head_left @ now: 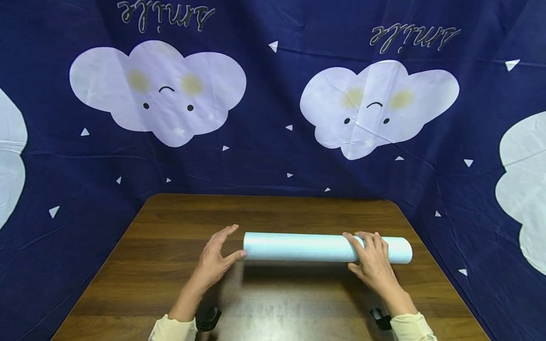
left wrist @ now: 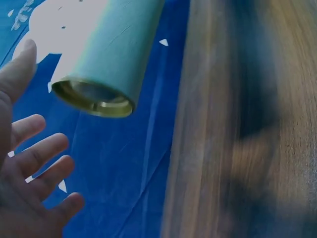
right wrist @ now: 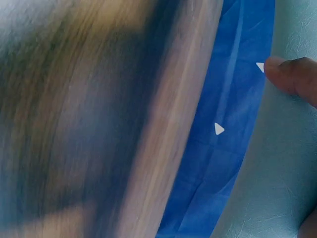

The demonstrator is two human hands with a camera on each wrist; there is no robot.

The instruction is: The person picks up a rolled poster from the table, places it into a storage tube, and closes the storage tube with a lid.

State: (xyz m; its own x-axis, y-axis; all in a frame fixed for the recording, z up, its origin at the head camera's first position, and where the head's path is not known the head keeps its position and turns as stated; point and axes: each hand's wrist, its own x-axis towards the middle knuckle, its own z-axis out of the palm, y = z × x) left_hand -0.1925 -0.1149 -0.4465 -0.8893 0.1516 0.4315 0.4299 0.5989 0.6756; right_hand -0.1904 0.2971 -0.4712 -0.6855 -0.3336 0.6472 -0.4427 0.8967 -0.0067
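A long pale-blue tube (head_left: 298,247) lies crosswise in the head view, held over the table with its shadow falling below it. My right hand (head_left: 373,260) grips it near its right end, fingers over the top. In the right wrist view the thumb presses on the tube's smooth side (right wrist: 267,163). My left hand (head_left: 215,258) is beside the left end, fingers spread and thumb tip close to the rim. The left wrist view shows that tube end (left wrist: 94,99) with a yellowish rim and a recessed inside, apart from the spread left fingers (left wrist: 44,153).
The brown wooden table (head_left: 273,213) has rounded far corners. Behind it hangs a dark blue cloth (head_left: 273,161) with clouds and small white triangles. Dark straps (head_left: 209,319) are at both wrists, beside the pale sleeves (head_left: 172,329).
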